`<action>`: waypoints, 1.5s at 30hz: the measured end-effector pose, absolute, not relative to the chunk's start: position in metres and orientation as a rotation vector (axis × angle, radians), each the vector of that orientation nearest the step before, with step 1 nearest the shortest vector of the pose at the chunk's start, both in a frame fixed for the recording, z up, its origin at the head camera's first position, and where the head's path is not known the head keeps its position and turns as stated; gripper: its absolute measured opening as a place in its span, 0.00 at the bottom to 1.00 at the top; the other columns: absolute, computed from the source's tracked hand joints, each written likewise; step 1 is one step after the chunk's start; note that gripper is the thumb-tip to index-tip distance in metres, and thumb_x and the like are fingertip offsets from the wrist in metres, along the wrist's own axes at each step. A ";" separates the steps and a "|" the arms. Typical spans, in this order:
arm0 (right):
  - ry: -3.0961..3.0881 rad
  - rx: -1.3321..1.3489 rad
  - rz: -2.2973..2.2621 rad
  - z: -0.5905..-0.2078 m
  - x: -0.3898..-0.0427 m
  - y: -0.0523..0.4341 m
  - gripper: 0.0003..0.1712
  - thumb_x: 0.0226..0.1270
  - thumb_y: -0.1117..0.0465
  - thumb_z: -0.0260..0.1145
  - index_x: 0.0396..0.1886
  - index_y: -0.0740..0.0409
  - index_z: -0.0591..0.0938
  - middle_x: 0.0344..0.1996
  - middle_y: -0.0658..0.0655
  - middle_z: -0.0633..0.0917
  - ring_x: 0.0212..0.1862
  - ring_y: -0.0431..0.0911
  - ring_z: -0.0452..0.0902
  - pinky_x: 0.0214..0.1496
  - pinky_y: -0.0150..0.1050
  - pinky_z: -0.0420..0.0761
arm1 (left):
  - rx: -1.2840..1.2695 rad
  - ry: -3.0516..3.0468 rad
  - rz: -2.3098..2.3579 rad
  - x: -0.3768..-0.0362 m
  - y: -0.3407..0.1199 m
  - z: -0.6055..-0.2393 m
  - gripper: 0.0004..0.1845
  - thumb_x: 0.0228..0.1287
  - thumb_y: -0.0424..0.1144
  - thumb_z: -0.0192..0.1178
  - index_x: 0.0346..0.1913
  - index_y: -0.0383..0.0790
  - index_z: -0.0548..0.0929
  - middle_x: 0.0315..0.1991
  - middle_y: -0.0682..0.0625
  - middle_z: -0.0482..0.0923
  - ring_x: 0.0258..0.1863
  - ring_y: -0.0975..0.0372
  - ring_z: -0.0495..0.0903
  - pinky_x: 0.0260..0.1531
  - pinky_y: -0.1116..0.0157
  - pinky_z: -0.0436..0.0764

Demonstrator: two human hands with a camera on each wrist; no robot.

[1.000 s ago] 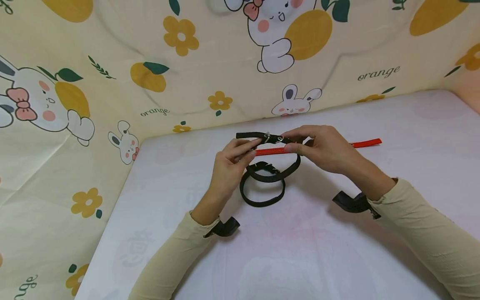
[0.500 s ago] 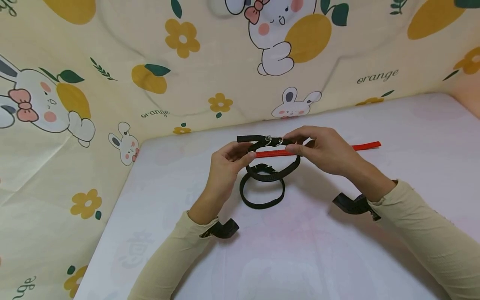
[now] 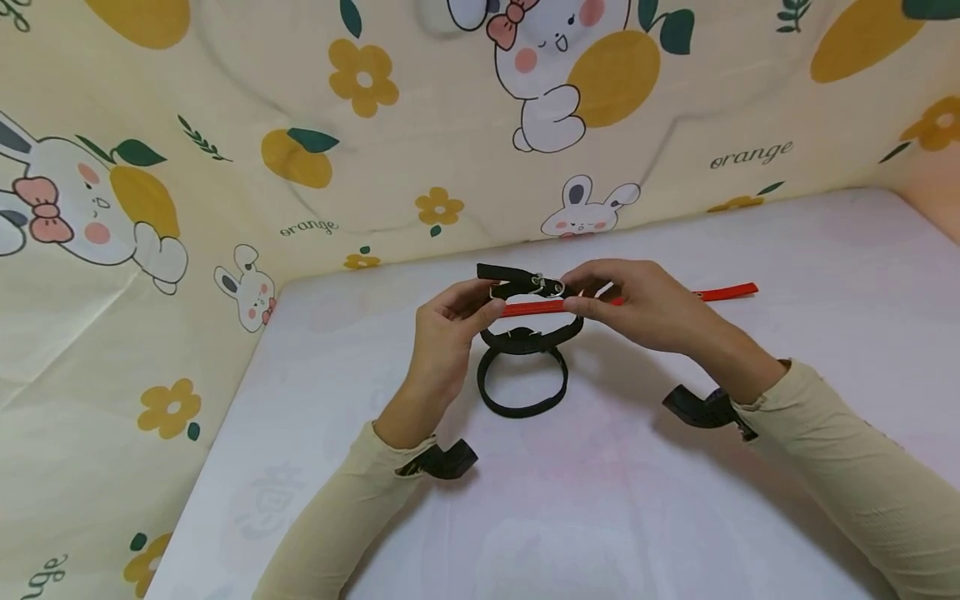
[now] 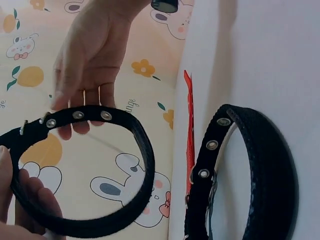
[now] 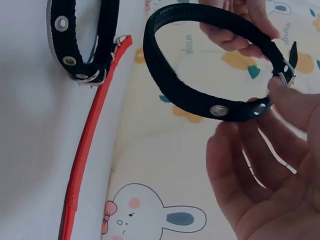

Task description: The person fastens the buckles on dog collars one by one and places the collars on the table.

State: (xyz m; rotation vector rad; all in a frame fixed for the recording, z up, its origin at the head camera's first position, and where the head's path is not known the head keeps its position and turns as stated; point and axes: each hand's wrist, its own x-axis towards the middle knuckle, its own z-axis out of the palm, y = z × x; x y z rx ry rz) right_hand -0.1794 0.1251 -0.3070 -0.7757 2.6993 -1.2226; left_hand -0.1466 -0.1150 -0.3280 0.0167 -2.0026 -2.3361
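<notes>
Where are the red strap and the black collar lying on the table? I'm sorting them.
red strap (image 3: 723,292), head view, its free right end.
black collar on the table (image 3: 522,407), head view, its near curve.

A red strap (image 3: 720,292) and second black collar (image 3: 522,385) lie on the white table (image 3: 600,500).

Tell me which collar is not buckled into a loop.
The red collar, lying flat and straight on the table; both black collars form closed loops, one held, one lying down.
</notes>
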 end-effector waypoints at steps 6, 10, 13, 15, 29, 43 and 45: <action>2.655 -0.822 -1.316 -0.308 -0.176 0.121 0.18 0.70 0.49 0.66 0.58 0.41 0.81 0.51 0.47 0.86 0.54 0.45 0.80 0.57 0.48 0.75 | -0.009 -2.037 -2.297 -0.143 -0.114 -0.330 0.18 0.58 0.25 0.69 0.53 0.30 0.84 0.41 0.56 0.87 0.43 0.64 0.82 0.46 0.72 0.83; 2.624 -0.897 -1.397 -0.309 -0.171 0.116 0.18 0.70 0.52 0.66 0.58 0.43 0.79 0.53 0.46 0.85 0.58 0.44 0.77 0.62 0.48 0.73 | -0.103 -2.096 -2.238 -0.140 -0.111 -0.331 0.17 0.57 0.26 0.70 0.51 0.31 0.86 0.41 0.53 0.88 0.42 0.63 0.84 0.45 0.70 0.84; 2.605 -0.962 -1.450 -0.310 -0.167 0.113 0.18 0.70 0.54 0.67 0.58 0.46 0.78 0.52 0.47 0.84 0.58 0.44 0.77 0.62 0.48 0.73 | -0.183 -2.163 -2.188 -0.137 -0.109 -0.331 0.16 0.57 0.27 0.71 0.50 0.33 0.86 0.43 0.47 0.88 0.41 0.63 0.86 0.46 0.68 0.85; 2.601 -0.983 -1.490 -0.310 -0.164 0.111 0.19 0.70 0.56 0.67 0.58 0.48 0.77 0.49 0.48 0.84 0.56 0.44 0.78 0.60 0.46 0.75 | -0.210 -2.202 -2.162 -0.135 -0.108 -0.331 0.16 0.57 0.28 0.71 0.50 0.34 0.87 0.46 0.44 0.87 0.42 0.63 0.86 0.47 0.67 0.85; 2.611 -1.068 -1.563 -0.313 -0.159 0.107 0.14 0.70 0.58 0.67 0.52 0.45 0.80 0.45 0.43 0.83 0.46 0.39 0.79 0.51 0.38 0.77 | -0.242 -2.204 -2.180 -0.132 -0.103 -0.332 0.16 0.56 0.26 0.71 0.49 0.34 0.87 0.44 0.42 0.88 0.42 0.63 0.86 0.48 0.67 0.85; 2.823 -1.057 -1.614 -0.315 -0.157 0.105 0.21 0.64 0.60 0.72 0.57 0.47 0.80 0.40 0.45 0.88 0.44 0.37 0.80 0.47 0.35 0.76 | -0.136 -2.238 -2.188 -0.130 -0.100 -0.329 0.16 0.55 0.30 0.73 0.48 0.37 0.88 0.43 0.46 0.88 0.41 0.63 0.86 0.47 0.67 0.84; 2.848 -1.005 -1.644 -0.314 -0.156 0.104 0.21 0.64 0.60 0.72 0.57 0.49 0.79 0.39 0.47 0.88 0.44 0.40 0.80 0.48 0.35 0.74 | -0.109 -2.253 -2.174 -0.130 -0.099 -0.328 0.16 0.55 0.30 0.73 0.48 0.38 0.88 0.43 0.46 0.88 0.41 0.63 0.86 0.46 0.69 0.84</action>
